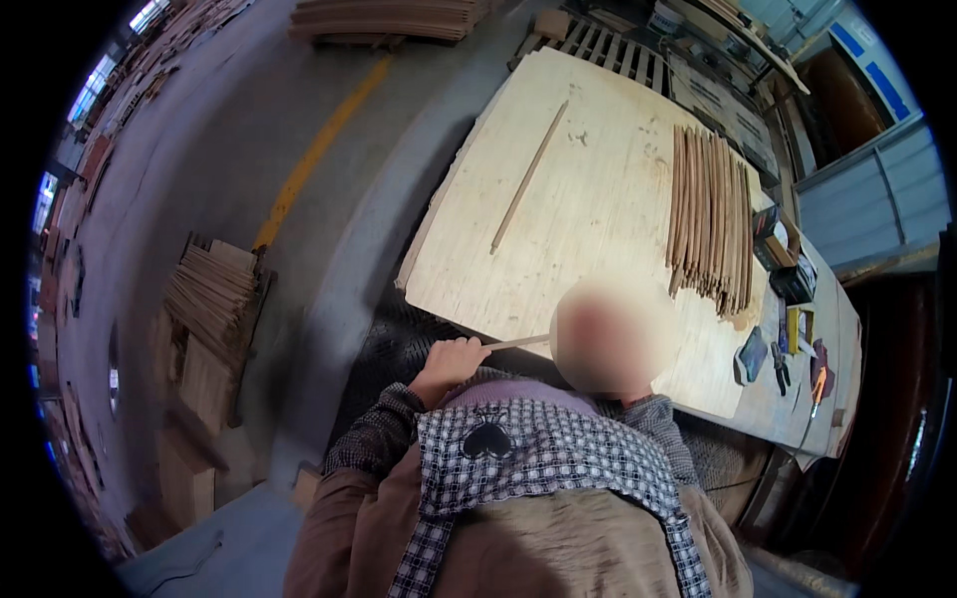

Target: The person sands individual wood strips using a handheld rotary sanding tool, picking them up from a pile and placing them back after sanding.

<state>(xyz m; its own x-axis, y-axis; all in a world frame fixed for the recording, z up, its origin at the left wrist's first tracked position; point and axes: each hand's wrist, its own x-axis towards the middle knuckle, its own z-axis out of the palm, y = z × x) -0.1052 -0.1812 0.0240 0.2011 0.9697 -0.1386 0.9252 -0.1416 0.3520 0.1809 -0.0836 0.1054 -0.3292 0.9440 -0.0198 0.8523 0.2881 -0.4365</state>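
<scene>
Left hand point(451, 363) grips wooden strip point(519, 342), blurred right hand point(612, 335) unclear, apron point(563, 444) bears black heart point(486, 441).

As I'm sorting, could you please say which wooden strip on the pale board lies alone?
The thin strip left of the pile, whose strips lie packed together.

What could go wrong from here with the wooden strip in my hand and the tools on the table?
Your bare left hand grips a thin, light-brown wooden strip; a rough edge could leave a splinter.

The slim orange-handled tool lies near the right end of the pale wooden table, so it might get knocked off.
</scene>
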